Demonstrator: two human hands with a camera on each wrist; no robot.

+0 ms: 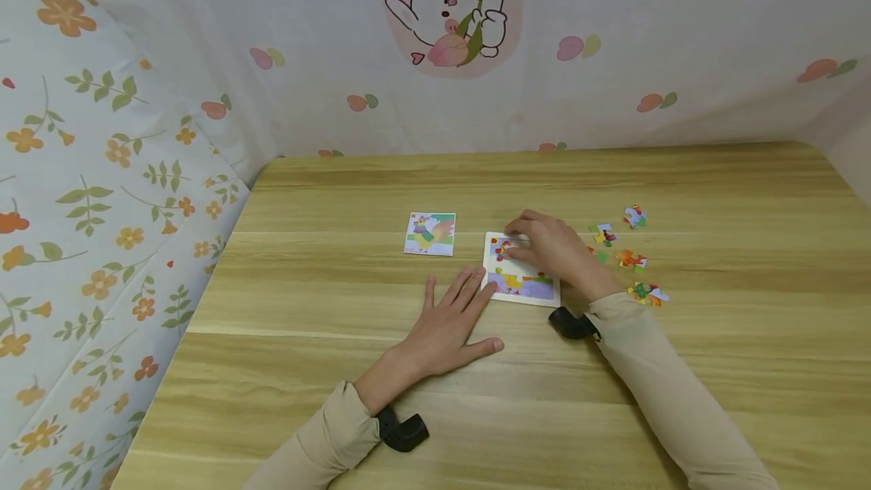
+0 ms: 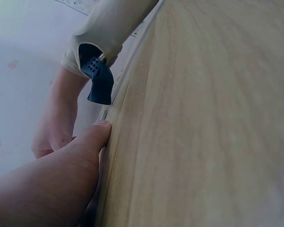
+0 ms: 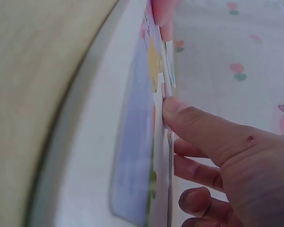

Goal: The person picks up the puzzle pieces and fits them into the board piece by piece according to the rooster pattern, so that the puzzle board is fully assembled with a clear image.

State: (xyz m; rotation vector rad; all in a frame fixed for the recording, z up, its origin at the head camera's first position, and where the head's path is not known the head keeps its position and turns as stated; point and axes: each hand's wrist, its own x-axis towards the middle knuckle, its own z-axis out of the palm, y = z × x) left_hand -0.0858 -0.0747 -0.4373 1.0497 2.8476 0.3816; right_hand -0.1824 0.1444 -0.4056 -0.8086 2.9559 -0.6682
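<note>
A white-framed puzzle board [image 1: 524,304] lies on the table, its bottom row filled with lilac and yellow pieces. My right hand [image 1: 554,248] is over the board's upper part. Its thumb and forefinger pinch a colourful puzzle piece [image 1: 502,249] at the upper left of the board. In the right wrist view the thumb [image 3: 189,116] presses at the piece's edge; the forefinger's tip is hidden. My left hand [image 1: 445,327] lies with spread fingers, its fingertips at the board's left edge. The left wrist view shows mostly the left thumb [image 2: 97,137] and table.
A square picture card [image 1: 430,234] of a bird lies left of the board. Several loose puzzle pieces [image 1: 631,258] are scattered to its right. The wooden table [image 1: 306,271] meets a printed curtain [image 1: 306,97] at the back. Black wrist cameras [image 1: 573,324] sit under both wrists.
</note>
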